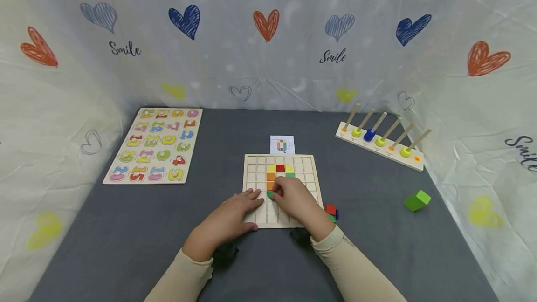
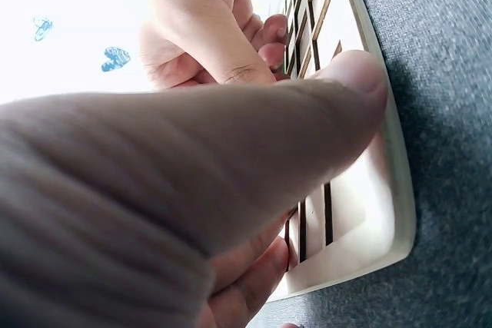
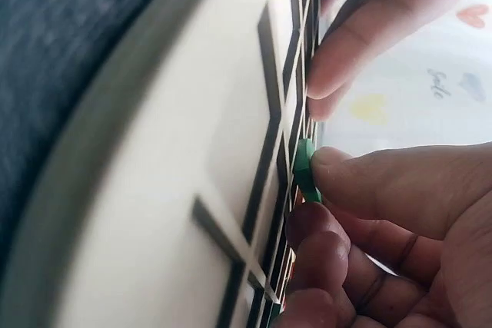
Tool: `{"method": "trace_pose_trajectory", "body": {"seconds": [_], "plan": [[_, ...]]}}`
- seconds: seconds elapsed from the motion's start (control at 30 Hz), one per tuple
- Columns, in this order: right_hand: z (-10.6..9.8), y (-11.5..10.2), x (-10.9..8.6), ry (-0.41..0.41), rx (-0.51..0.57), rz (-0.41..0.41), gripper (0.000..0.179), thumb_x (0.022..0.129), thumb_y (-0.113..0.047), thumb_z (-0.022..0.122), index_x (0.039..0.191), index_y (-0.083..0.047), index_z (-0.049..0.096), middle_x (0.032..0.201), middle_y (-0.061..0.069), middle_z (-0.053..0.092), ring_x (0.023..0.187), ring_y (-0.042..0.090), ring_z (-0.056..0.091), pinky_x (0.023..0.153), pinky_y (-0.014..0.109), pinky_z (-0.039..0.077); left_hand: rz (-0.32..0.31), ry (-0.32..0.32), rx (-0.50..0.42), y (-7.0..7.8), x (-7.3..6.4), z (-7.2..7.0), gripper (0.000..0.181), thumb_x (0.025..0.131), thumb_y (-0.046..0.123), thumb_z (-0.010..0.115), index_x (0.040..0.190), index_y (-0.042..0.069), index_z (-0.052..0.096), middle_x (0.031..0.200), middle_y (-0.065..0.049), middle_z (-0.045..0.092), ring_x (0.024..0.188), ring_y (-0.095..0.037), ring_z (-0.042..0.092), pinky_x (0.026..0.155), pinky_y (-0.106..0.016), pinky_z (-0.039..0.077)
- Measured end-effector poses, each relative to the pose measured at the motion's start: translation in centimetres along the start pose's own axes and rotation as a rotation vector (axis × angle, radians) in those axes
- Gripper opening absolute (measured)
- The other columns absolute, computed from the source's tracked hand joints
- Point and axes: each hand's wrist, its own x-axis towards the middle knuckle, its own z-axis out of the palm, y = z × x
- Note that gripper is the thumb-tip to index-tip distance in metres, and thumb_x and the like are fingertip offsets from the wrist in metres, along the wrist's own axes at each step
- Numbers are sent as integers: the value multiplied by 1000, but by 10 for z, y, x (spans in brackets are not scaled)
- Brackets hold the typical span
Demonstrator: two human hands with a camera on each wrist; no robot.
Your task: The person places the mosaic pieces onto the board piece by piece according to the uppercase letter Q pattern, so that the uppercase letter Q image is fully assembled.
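A wooden grid board (image 1: 251,171) lies before me, with yellow, red, orange and green pieces (image 1: 280,168) set in its cells. My left hand (image 1: 232,216) rests on the board's near left part, fingers spread, thumb along the near edge. In the right wrist view, my right hand (image 3: 384,220) pinches a small green piece (image 3: 305,167) with a curved side between thumb and finger, right at the board's surface. From the head, that piece shows just below the orange ones; whether it sits fully in its cell, I cannot tell. Behind the board lies a pattern card (image 1: 282,144).
Loose red, green and blue pieces (image 1: 331,209) lie by the board's right edge. A number puzzle board (image 1: 152,146) is at the back left. At the back right stands a peg stand (image 1: 373,145) with rings. A green block (image 1: 417,200) sits at the right.
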Motion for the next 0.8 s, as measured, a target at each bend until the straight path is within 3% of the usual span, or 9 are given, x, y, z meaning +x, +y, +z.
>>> {"method": "trace_pose_trajectory", "body": {"seconds": [0.53,0.67,0.8], "plan": [[2,-3,-7,41,-40,30,8,100,-14,80,93,-14,76,76,-5,63,70,13,56,66,32,50,-5,1,1,3,-2,-2,66,91,15,89,151,3,64,168,-16,50,162,-39,40,131,-64,32],[-5,2,-12,108,-34,31,5,101,-15,78,96,-14,77,83,-3,68,74,13,58,69,33,53,-11,-4,6,2,0,-1,67,92,16,89,152,4,64,168,-15,50,162,-38,40,132,-63,31],[-27,14,-22,200,-24,58,5,102,-14,75,101,-11,79,92,2,74,77,17,60,73,36,55,-21,-7,10,2,1,0,67,92,16,89,153,5,63,169,-13,50,163,-36,39,132,-62,31]]}}
